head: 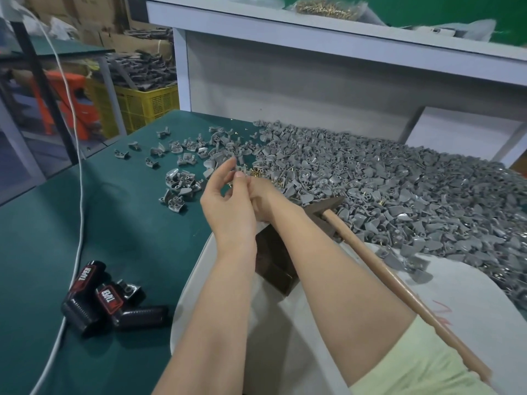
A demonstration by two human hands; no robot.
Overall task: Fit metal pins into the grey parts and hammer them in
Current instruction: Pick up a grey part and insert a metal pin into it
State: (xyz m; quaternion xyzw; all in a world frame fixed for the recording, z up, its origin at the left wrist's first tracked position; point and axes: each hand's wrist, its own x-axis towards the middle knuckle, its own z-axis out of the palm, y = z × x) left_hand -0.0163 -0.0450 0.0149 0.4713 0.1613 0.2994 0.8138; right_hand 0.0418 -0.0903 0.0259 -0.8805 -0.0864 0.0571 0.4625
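Observation:
A huge heap of grey parts (370,178) covers the right of the green table (119,223), with scattered ones (179,189) to the left. My left hand (225,201) is raised in the middle, thumb and forefinger pinching one small grey part (241,167). My right hand (259,192) sits just behind it, mostly hidden, so what its fingers do is unclear. Small brass pins (256,173) lie beyond the hands. A hammer (330,208) lies unheld, its wooden handle (399,283) running to the lower right. Under my forearms stands a dark block (273,269).
Two black battery packs (114,303) lie at the lower left beside a white cable (81,178). A white sheet (285,337) covers the table's near edge. A white shelf unit (313,81) stands behind the heap; a yellow crate (142,104) is off the table's left.

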